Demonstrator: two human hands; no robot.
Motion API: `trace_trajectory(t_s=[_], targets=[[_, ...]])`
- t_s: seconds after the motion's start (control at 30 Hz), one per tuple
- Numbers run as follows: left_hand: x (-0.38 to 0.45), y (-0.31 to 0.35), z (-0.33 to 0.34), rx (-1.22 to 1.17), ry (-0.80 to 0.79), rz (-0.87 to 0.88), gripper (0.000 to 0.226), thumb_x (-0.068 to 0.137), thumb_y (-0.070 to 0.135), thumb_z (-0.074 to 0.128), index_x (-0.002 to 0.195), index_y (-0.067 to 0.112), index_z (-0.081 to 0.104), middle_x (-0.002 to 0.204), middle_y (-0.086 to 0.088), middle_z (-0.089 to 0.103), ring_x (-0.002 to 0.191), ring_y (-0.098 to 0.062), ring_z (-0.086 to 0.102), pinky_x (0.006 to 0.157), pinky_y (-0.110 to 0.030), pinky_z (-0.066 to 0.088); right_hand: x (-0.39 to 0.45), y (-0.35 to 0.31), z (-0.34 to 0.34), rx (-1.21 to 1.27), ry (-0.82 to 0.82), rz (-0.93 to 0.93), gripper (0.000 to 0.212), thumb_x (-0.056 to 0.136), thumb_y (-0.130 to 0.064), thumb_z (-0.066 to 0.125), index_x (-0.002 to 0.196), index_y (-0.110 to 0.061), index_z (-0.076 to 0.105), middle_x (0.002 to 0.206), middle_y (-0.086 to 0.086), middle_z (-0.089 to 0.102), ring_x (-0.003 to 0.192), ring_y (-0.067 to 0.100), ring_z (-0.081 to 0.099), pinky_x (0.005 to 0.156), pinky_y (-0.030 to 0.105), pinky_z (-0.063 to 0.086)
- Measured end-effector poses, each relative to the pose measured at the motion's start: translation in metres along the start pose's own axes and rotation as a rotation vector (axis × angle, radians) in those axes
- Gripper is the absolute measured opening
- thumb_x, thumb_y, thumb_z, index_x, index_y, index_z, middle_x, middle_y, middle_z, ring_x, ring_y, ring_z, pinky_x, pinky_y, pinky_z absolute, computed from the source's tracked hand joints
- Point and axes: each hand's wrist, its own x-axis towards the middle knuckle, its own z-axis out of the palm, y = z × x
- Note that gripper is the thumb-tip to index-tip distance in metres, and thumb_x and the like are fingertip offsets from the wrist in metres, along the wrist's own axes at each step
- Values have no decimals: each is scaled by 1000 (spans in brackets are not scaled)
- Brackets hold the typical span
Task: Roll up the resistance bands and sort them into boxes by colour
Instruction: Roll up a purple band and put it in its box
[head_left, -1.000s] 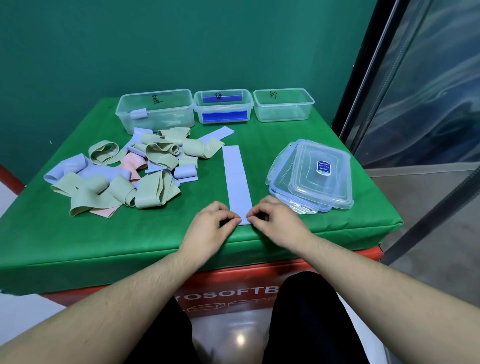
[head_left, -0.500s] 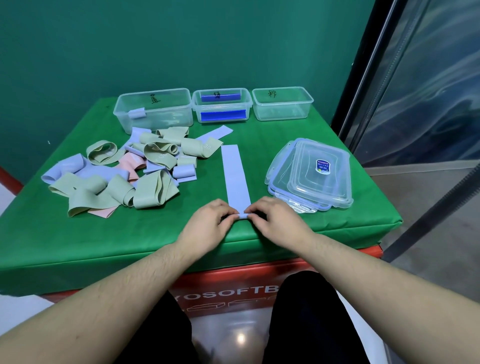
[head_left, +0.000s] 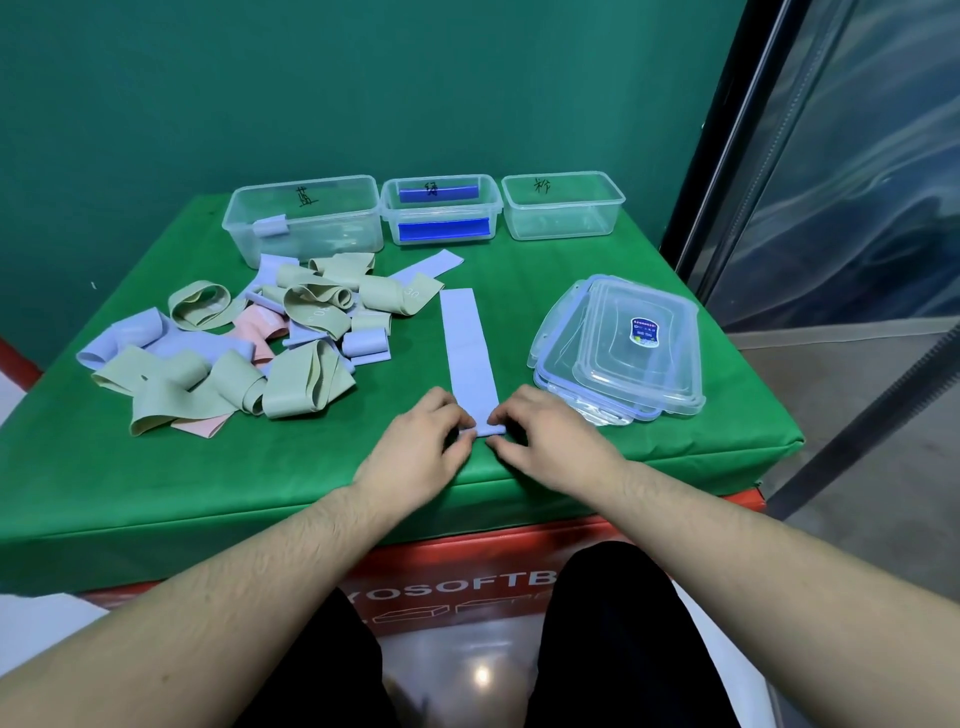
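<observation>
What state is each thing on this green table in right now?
Blue band: flat, near end just rolled.
Left hand: pinching the roll.
Right hand: pinching the roll.
Band pile: loose, unrolled.
Left box: open, one blue roll inside.
Middle box: open, no bands visible.
Right box: open, empty.
Lids: stacked, off the boxes.

roll's left end (head_left: 464, 431): hidden by fingers | box markings (head_left: 307, 197): unreadable | lid sticker (head_left: 644, 331): too small

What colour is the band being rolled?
Pale blue-lilac band, clearest in the head view.
</observation>
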Motion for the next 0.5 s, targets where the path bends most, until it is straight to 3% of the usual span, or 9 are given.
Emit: trace_trajectory(t_s=[0.17,0.37,0.5], targets=[[2,-1,-4,75,-30,54,23,95,27,62,111,12,71,110,0,58,87,-23,63,80,-33,47,2,2,3,-139,50,-96,23,96,-26,61,110,-11,71,105,5,60,100,25,49,92,32,38],[6,-4,-3,23,1,8,22,96,27,61,113,16,71,105,1,67,97,-18,62,85,-28,46,7,2,4,-37,13,-3,23,97,-25,59,112,-14,71,104,4,65,102,26,56,94,36,44],[9,-3,-2,5,7,-28,13,96,23,60,104,18,68,98,2,64,92,-19,60,80,-30,45,11,-1,2,34,30,63,17,94,-20,60,108,-19,68,100,1,65,99,22,58,87,33,44]])
